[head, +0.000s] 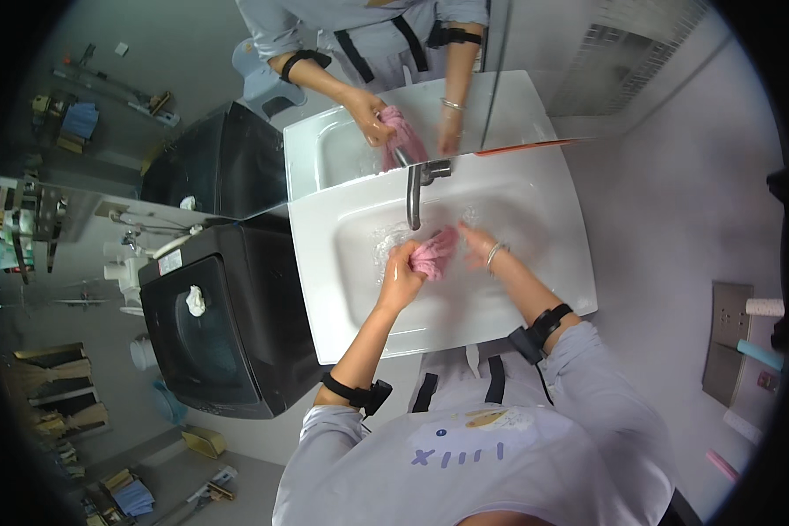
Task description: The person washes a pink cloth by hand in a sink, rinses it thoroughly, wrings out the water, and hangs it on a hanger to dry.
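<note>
My left hand [402, 279] grips a bunched pink cloth [435, 255] over the basin of a white washbasin [315, 309]. Wet skin shines on the back of that hand. Just right of the cloth is my right hand [478, 247], blurred, its fingers apart and nothing visible in them. A metal faucet [413, 200] reaches over the basin, its spout end just beyond the cloth. Bubbly water [389, 242] shows in the basin to the left of the spout.
A black top-loading washing machine [269, 309] stands left of the washbasin, with a crumpled white item [196, 300] on its lid. Behind the faucet, a mirror [381, 79] reflects both arms and the cloth. A socket plate [730, 315] is on the right wall.
</note>
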`<state>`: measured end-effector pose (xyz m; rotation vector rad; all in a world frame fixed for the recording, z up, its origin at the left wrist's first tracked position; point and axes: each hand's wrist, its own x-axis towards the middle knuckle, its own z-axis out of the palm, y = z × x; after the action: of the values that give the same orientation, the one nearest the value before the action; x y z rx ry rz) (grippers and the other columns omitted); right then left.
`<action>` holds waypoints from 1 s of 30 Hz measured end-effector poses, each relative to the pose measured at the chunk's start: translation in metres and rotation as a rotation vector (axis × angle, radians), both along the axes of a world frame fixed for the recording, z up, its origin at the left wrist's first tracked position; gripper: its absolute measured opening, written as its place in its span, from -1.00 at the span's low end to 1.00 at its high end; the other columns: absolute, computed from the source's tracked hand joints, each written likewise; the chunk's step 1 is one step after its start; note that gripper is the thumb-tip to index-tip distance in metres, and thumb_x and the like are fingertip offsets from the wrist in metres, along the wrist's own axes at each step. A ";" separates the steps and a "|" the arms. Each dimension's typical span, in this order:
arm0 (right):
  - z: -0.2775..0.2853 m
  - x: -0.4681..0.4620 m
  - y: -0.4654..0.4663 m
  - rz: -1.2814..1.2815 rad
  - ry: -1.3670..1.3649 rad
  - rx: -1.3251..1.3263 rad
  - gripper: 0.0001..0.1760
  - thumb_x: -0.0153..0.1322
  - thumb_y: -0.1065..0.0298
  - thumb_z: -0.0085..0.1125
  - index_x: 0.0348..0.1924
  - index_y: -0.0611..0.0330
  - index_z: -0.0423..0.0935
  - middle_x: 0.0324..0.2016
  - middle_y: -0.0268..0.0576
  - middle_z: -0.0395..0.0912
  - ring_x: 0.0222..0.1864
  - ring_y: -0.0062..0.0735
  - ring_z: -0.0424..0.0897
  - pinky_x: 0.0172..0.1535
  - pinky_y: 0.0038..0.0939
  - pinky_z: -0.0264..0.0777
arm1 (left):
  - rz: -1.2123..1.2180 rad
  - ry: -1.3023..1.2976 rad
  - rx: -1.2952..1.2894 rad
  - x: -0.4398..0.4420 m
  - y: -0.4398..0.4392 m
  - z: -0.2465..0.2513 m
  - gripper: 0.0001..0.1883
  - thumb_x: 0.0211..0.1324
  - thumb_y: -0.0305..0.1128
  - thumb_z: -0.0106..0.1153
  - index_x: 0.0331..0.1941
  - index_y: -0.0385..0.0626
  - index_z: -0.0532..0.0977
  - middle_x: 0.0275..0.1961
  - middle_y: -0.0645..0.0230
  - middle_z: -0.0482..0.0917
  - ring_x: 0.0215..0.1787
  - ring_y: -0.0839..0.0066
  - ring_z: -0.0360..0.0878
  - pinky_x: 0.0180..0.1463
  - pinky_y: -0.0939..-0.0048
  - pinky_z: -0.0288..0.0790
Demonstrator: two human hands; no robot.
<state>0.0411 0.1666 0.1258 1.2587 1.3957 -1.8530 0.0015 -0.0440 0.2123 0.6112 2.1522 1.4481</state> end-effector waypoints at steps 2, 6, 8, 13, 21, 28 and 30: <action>-0.011 0.019 -0.029 -0.206 -0.080 -0.351 -0.16 0.37 -0.39 0.07 0.25 0.09 0.30 0.18 -0.05 0.41 0.18 -0.03 0.44 0.20 0.17 0.31 | -0.026 0.115 -0.062 0.012 0.007 0.029 -0.71 -0.12 -0.72 0.20 -0.26 -0.19 0.49 -0.31 0.31 0.52 -0.24 0.47 0.46 -0.19 0.48 0.35; -0.045 0.027 -0.065 -0.615 0.280 -0.901 -0.33 0.44 -0.27 0.04 0.19 0.06 0.38 0.16 -0.03 0.44 0.21 -0.08 0.43 0.24 0.07 0.34 | -0.151 0.053 0.047 0.038 0.011 0.056 -0.70 -0.11 -0.70 0.25 -0.23 -0.18 0.48 -0.28 0.36 0.49 -0.15 0.46 0.43 -0.13 0.44 0.36; -0.054 0.027 -0.064 -0.634 0.313 -0.872 -0.46 0.47 -0.10 0.03 0.16 0.06 0.39 0.13 -0.08 0.47 0.19 -0.11 0.45 0.25 0.06 0.33 | -0.173 0.064 0.081 0.043 0.000 0.050 -0.68 -0.11 -0.72 0.25 -0.23 -0.17 0.48 -0.26 0.37 0.50 -0.13 0.47 0.44 -0.08 0.44 0.38; -0.037 0.043 -0.039 -0.582 0.138 -0.817 -0.56 0.52 0.13 -0.08 0.22 0.06 0.34 0.15 -0.13 0.45 0.19 -0.16 0.45 0.26 -0.02 0.33 | 0.205 -0.462 0.563 0.022 -0.051 -0.015 -0.69 0.11 -0.40 0.26 -0.05 -0.11 0.47 -0.05 0.33 0.59 0.05 0.42 0.55 0.22 0.33 0.38; 0.043 0.065 -0.047 -0.669 0.387 -0.994 -0.48 0.51 0.08 -0.08 0.28 0.08 0.34 0.27 -0.10 0.36 0.27 -0.16 0.40 0.30 0.03 0.25 | 0.309 -1.121 1.182 0.039 0.039 -0.142 -0.37 0.28 0.19 -0.09 0.14 -0.13 0.38 0.04 0.26 0.52 0.11 0.27 0.45 0.30 0.10 0.28; 0.059 0.086 -0.010 -0.484 0.476 -0.684 -0.32 0.45 -0.11 0.13 0.27 0.18 0.33 0.22 -0.19 0.43 0.25 -0.23 0.42 0.29 -0.12 0.29 | -0.250 -1.561 1.400 -0.007 0.121 -0.128 -0.72 0.30 -0.20 -0.03 -0.09 -0.15 0.47 -0.16 0.20 0.54 -0.09 0.25 0.52 0.07 0.14 0.44; 0.055 0.077 0.008 -0.379 0.401 -0.483 -0.33 0.42 0.02 0.27 0.25 0.24 0.32 0.14 -0.18 0.49 0.14 -0.30 0.51 0.19 -0.24 0.41 | -0.328 -1.442 1.209 -0.042 0.133 -0.117 -0.81 0.24 -0.38 0.04 -0.12 -0.17 0.51 -0.18 0.18 0.57 -0.12 0.24 0.57 0.02 0.14 0.49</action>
<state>0.1176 0.1741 0.1812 0.9796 0.8228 -2.6154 -0.0406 0.0893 0.0956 0.0827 0.0087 1.9049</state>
